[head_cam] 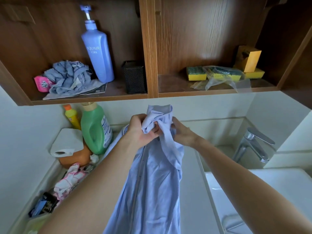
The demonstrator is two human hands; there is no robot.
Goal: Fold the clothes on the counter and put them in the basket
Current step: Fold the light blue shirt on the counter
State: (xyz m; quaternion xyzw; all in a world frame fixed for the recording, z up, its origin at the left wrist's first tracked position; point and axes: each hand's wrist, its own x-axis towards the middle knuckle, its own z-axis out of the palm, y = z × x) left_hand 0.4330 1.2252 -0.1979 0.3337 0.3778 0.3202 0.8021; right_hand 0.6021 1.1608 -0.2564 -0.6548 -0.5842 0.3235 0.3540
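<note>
A light blue shirt (pixel 152 179) hangs in the air above the white counter (pixel 190 191), bunched at its top. My left hand (pixel 140 130) grips the bunched top from the left. My right hand (pixel 181 132) holds the same bunch from the right, its fingers partly hidden by the cloth. The two hands sit close together, almost touching. The shirt's lower part drops out of the frame's bottom edge. No basket is in view.
A green detergent jug (pixel 95 130), yellow bottle (pixel 72 116), toilet roll (pixel 65 144) and pink-white cloth (pixel 69 181) crowd the counter's left end. A sink (pixel 263 188) with chrome tap (pixel 255 144) lies right. Wooden shelves overhead hold a blue pump bottle (pixel 98 53) and sponges (pixel 196 73).
</note>
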